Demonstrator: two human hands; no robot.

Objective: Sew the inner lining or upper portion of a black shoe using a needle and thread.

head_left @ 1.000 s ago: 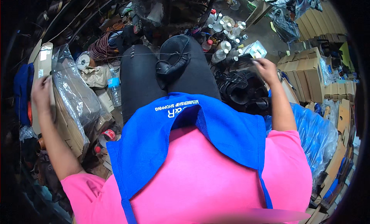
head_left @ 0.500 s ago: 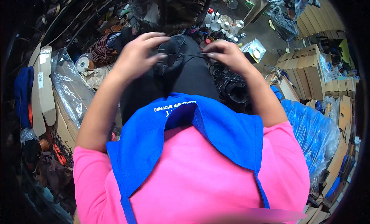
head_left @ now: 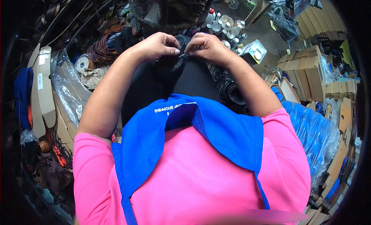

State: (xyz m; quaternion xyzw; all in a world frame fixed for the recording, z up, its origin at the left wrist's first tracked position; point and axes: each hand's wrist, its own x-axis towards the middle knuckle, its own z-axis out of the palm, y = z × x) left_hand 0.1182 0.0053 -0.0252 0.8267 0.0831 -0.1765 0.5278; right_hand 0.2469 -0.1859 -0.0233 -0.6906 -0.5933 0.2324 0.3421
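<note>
A black piece of footwear, its edge ridged and curved, lies across my thighs and is partly hidden by my hands. My left hand is closed in a pinch at its upper edge, thumb against forefinger. Right beside it, my right hand pinches too, its fingertips nearly meeting the left ones. A short dark thread with a small glint shows between the fingertips. What the left fingers grip is too small to make out. Below the hands hangs a blue apron.
Bottles and jars crowd the floor ahead to the right, near a tin. Black footwear lies by my right thigh. Left are coiled brown cord, a spool and clear plastic. Cardboard and blue wrapped bundles stand right.
Both hands have come inward from wide apart and now meet over the black piece. The thread that stretched to my right hand is now mostly hidden between the fingers.
</note>
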